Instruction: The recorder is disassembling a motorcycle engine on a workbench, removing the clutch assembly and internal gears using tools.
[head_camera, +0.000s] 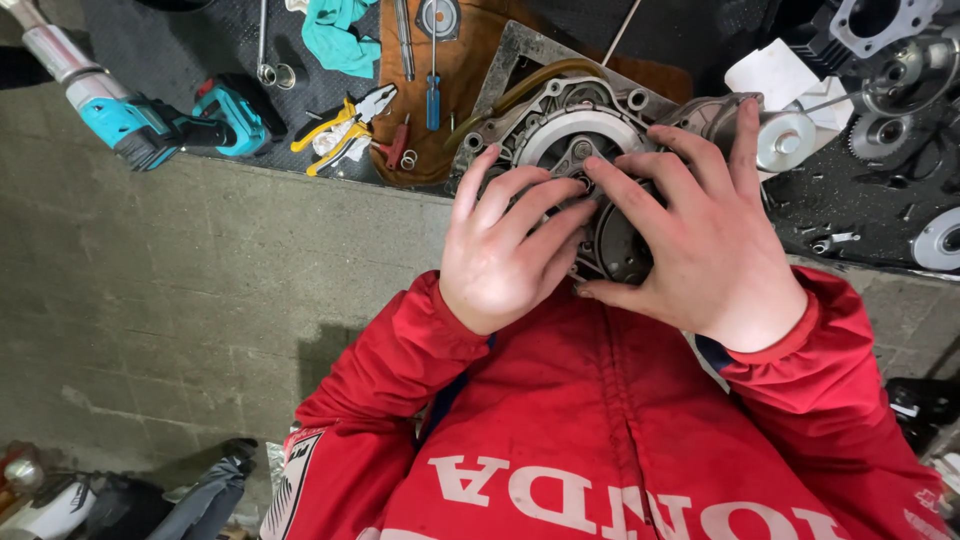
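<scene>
A grey metal engine case (560, 110) with a round clutch-like part in its middle rests on a wooden board (460, 70) at the bench edge. My left hand (505, 245) lies flat on the case's left side, fingers spread and pointing up. My right hand (690, 235) covers the right side, fingers spread, the thumb reaching toward the left hand. Both press on the engine part beneath them; what lies under the palms is hidden. My red sleeves and red jacket fill the lower view.
A teal power tool (150, 120) lies on the black bench mat at the left. Yellow-handled pliers (340, 125), a blue screwdriver (432, 85), a teal rag (340, 35), and gears and metal parts (880, 130) sit around the case. Concrete floor lies below left.
</scene>
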